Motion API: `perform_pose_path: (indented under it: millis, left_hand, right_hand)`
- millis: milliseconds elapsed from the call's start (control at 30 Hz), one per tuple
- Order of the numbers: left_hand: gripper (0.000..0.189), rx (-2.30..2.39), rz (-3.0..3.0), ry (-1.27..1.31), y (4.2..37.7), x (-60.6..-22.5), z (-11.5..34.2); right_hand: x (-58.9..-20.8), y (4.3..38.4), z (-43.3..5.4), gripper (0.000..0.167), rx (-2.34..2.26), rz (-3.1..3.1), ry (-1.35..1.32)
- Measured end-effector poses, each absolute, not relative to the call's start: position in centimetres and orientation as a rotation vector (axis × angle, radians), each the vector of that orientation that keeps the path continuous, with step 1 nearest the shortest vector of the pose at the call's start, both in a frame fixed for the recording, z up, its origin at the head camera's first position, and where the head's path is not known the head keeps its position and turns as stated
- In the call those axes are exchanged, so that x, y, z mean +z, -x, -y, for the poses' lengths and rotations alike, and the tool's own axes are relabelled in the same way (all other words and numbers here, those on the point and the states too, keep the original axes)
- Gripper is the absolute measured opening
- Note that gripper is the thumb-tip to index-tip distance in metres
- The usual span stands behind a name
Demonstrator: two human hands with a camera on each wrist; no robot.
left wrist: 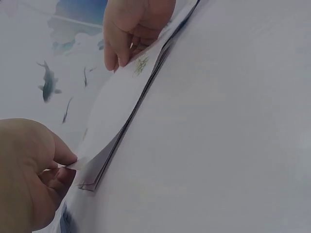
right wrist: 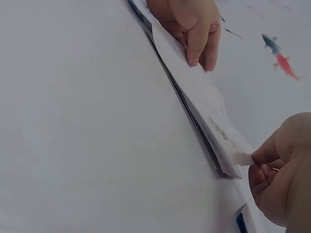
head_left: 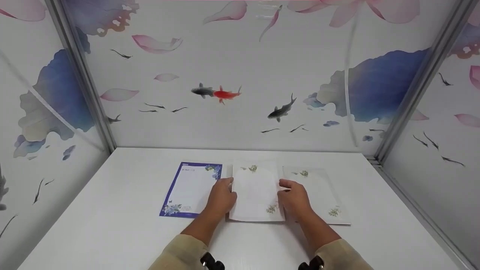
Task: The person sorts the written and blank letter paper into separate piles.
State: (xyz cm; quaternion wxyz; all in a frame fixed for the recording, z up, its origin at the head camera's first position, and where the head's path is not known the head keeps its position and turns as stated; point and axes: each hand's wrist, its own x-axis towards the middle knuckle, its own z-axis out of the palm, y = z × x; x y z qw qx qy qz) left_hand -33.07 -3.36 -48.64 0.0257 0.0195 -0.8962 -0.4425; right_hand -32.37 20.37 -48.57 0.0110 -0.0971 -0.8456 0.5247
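In the head view a white paper sheet (head_left: 255, 195) with small green sprig prints lies in the middle, between my two hands. My left hand (head_left: 221, 197) pinches its left edge between thumb and fingers. At the opposite edge, my right hand (head_left: 295, 197) pinches the paper the same way. The left wrist view shows the sheet (left wrist: 116, 102) lifted at its near left corner, over a thin stack of paper (left wrist: 100, 167). A lifted edge of the sheet is also between the thumb and finger of my right hand (right wrist: 279, 170) in the right wrist view.
Left of the sheet lies a blue-bordered writing pad (head_left: 187, 191) with blue flower prints, partly behind my left hand. On the right is a white pad (head_left: 318, 195) with similar sprigs, partly behind my right hand. A white table (head_left: 112, 210) is enclosed by printed panels (head_left: 232, 123).
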Motion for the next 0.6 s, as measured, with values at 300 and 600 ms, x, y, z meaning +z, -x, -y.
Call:
perform_pose_path:
  millis: [300, 600]
  left_hand:
    - [0.053, -1.502, 2.725, 0.014, 33.2, -48.3, 2.3]
    - [0.054, -1.555, 2.719, 0.076, 32.9, -48.1, -1.2]
  right_hand:
    - [-47.9, 32.4, -22.4, 0.046, 1.646, 2.609, 0.281]
    - [-46.9, 32.2, -26.2, 0.047, 1.709, 2.578, 0.360]
